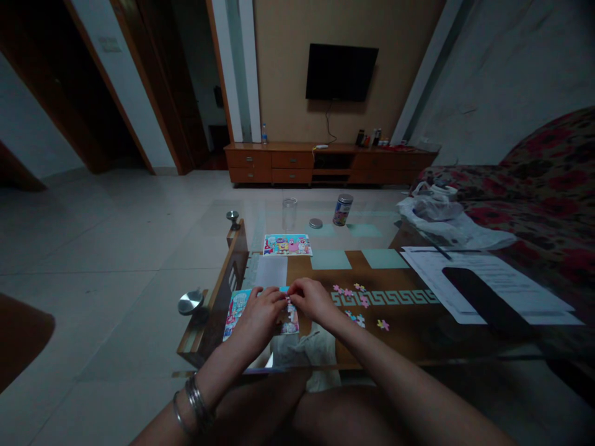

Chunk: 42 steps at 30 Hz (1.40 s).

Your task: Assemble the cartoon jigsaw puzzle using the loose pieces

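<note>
A partly assembled cartoon jigsaw puzzle (235, 305) lies on the glass table near its front edge, with a brown gap in its right half. My left hand (264, 314) rests over the middle of the puzzle, fingers stretched out and pressing on it. At the puzzle's upper right, my right hand (312, 301) is pinched, apparently on a small jigsaw puzzle piece mostly hidden by the fingertips. Loose pieces (364, 301) are scattered to the right, with one piece (383, 324) apart from the others. Behind the puzzle is a matching picture card (287, 245).
Farther back stand a clear jar (289, 214), a round metal lid (315, 223) and a printed tin (343, 210). On the right are a plastic bag (441, 217), papers (441, 297) and a dark flat object (483, 300). Metal knobs (190, 303) edge the table's left side.
</note>
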### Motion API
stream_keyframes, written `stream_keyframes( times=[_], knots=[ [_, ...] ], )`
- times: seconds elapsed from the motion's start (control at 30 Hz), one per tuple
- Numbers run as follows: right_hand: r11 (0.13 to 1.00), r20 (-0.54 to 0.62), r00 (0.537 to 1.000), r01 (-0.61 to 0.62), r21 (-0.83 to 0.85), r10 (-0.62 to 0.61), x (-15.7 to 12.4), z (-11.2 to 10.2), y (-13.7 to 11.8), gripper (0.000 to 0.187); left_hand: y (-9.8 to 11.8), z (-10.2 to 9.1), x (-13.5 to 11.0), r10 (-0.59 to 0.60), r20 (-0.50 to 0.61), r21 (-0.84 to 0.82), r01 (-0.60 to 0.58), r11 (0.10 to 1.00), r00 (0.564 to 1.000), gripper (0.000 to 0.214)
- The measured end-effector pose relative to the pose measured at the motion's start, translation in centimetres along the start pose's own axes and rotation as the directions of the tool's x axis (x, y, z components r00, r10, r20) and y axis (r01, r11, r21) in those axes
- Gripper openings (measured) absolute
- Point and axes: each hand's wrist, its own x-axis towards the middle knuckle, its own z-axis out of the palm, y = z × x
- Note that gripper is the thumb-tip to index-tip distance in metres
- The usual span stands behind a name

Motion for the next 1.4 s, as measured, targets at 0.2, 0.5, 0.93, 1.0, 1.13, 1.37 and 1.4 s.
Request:
stream_keyframes(
  times=[0.2,0.5,0.93,1.0,1.13,1.37,1.4],
  knots=[
    [1.0,0.017,1.0,0.007,-0.009,-0.006,0.0,0.1,0.1,0.018,1.1,-1.0,-0.1,-0.051,0.072,0.076,0.046,0.996,0.996,0.031],
    [1.0,0.011,1.0,-0.001,-0.016,0.001,0.0,0.0,0.1,0.017,1.7,-1.5,0.0,-0.098,0.123,0.093,0.087,0.992,0.988,0.032],
    [1.0,0.012,1.0,-0.008,0.008,0.007,-0.1,-0.2,-0.1,0.018,-0.1,0.3,-0.4,-0.036,-0.018,0.039,0.037,0.999,0.999,0.035],
    [1.0,0.018,1.0,-0.01,0.001,0.01,-0.1,-0.3,-0.3,0.018,-0.3,0.3,-0.3,-0.071,-0.028,0.019,0.071,0.997,0.997,0.034],
    [1.0,0.018,1.0,-0.009,-0.004,0.009,-0.2,-0.3,-0.4,0.019,-0.3,-0.2,-0.1,-0.18,-0.076,0.033,0.183,0.983,0.981,0.027],
    [1.0,0.009,1.0,0.003,0.005,-0.003,0.0,-0.1,-0.2,0.018,-0.2,-0.2,0.3,-0.224,-0.094,0.025,0.227,0.973,0.97,0.023],
    [1.0,0.012,1.0,0.002,0.002,-0.002,0.0,-0.1,-0.1,0.018,-0.2,-0.1,0.4,-0.214,-0.089,0.025,0.217,0.976,0.973,0.024]
  ],
)
